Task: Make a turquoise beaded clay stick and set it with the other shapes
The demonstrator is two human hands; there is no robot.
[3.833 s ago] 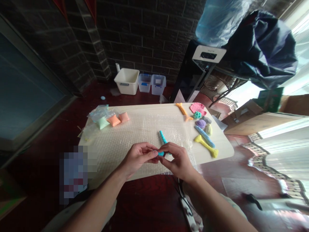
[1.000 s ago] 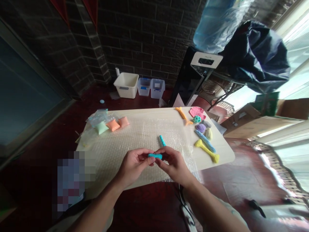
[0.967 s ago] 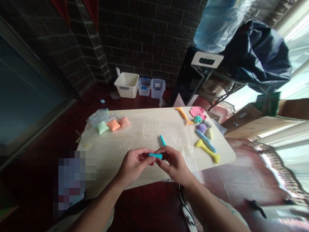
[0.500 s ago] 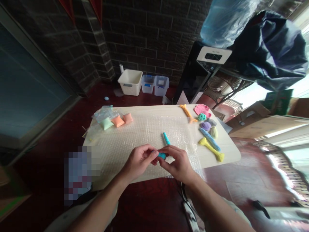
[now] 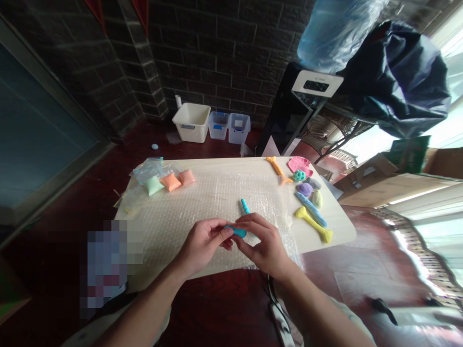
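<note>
Over the near part of the table, a small blue piece of modelling clay [image 5: 238, 232] is held between both hands. My left hand [image 5: 203, 241] pinches its left end with thumb and fingers. My right hand [image 5: 263, 239] has its fingers curled about the right end. Just beyond my right fingers, a knobbly turquoise clay strip [image 5: 245, 206] lies on the bubble wrap [image 5: 173, 221]; its near end is partly hidden by my hand.
On the table's right lie an orange bone shape [image 5: 278, 169], a pink piece [image 5: 299, 166], a purple lump [image 5: 305, 189], a blue roll [image 5: 311, 209] and a yellow bone shape [image 5: 314, 224]. Green [image 5: 152, 185] and orange packets [image 5: 170, 182] lie left. Bins [image 5: 191, 133] stand behind.
The view has shifted slightly, so the table sits a little further left. More of the blue clay shows between my hands, and my right fingers have lifted or opened slightly around it.
</note>
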